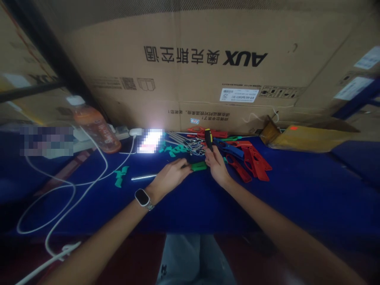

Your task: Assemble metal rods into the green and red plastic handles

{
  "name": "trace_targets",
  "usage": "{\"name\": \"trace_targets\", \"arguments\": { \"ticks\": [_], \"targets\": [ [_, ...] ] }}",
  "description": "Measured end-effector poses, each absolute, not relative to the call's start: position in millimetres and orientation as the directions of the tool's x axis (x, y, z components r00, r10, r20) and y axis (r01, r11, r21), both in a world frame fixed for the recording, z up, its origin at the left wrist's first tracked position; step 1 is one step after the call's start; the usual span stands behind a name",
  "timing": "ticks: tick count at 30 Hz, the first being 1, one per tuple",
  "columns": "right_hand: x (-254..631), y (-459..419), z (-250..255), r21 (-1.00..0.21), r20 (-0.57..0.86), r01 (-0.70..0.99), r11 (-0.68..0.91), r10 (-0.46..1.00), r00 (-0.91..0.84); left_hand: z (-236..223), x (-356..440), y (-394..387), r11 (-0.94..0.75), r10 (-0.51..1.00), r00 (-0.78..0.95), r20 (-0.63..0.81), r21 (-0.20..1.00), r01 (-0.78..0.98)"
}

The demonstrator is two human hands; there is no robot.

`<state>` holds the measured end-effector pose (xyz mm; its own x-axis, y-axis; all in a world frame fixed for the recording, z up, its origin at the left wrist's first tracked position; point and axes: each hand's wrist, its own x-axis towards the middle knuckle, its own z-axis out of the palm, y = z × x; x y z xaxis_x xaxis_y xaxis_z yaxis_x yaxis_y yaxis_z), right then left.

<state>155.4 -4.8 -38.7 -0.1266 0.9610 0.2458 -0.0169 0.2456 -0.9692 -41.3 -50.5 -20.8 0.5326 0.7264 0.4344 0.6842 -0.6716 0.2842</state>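
My left hand (173,174), wearing a watch (142,197), is closed on the end of a green plastic shell (198,166) low over the table. From behind that hand a thin metal tube (144,177) sticks out to the left; whether it joins the shell is hidden. Closed fingers of my right hand (219,165) grip a black-and-yellow screwdriver (209,139), its handle pointing up and away. The screwdriver's tip is hidden by the hand, close to the shell's right end. Just beyond are red plastic shells (252,158) and a blue one (231,149).
Metal tubes with wires (185,140) and small green pieces (175,150) lie behind my hands. More green pieces (120,176), a drink bottle (96,124) and a white cable (89,190) are leftward. A large cardboard box (190,79) stands behind; a yellow carton (308,138) lies right.
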Motion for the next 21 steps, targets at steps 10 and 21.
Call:
{"name": "trace_targets", "arguments": {
  "ticks": [10, 21],
  "targets": [
    [162.7, -11.2, -36.1, -0.988, 0.151, -0.078, 0.136, 0.963, -0.224, -20.5, -38.3, -51.0, -0.662, 0.732, 0.536, 0.421, 0.249, 0.707],
    [165.5, -5.3, -32.0, -0.955, -0.018, 0.289, 0.073, 0.954, -0.299, -15.6, -37.7, -46.4, -0.62, 0.763, 0.598, 0.246, 0.015, 0.784]
  ]
}}
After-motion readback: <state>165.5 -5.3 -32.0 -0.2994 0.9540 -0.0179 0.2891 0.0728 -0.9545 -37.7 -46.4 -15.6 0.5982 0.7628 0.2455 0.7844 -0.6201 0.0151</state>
